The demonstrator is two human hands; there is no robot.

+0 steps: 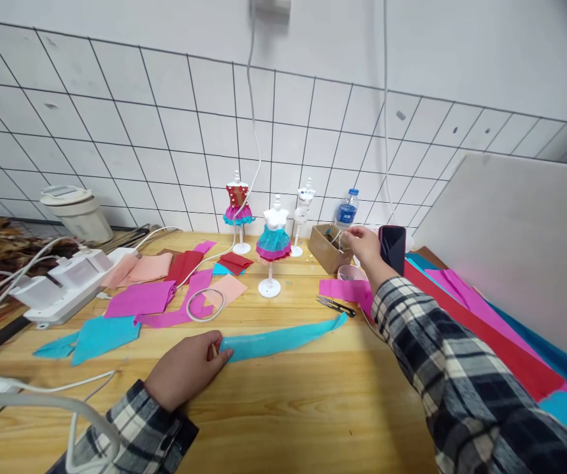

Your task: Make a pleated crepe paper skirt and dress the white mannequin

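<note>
My left hand (189, 366) pinches the left end of a turquoise crepe-like strip (278, 343), which lies stretched to the right across the table. My right hand (364, 246) reaches to a small open cardboard box (327, 255), fingertips pinched together over its right side. A thin whitish piece shows by those fingers, too small to name. Behind the strip stands a mini dress form (274, 243) in a turquoise and magenta skirt. Black thread snips (337, 305) lie just beyond the strip's right end, near a magenta strip (343, 288) and a pink round container (350, 272).
Two more dress forms, one dressed in red (238, 201) and one white (305, 207), stand near the wall. Left are folded magenta pieces (140, 299), a silvery ring (205, 305) and a power strip (66, 289). Right are a bottle (346, 209), a phone (393, 249) and long red sheets (491, 336).
</note>
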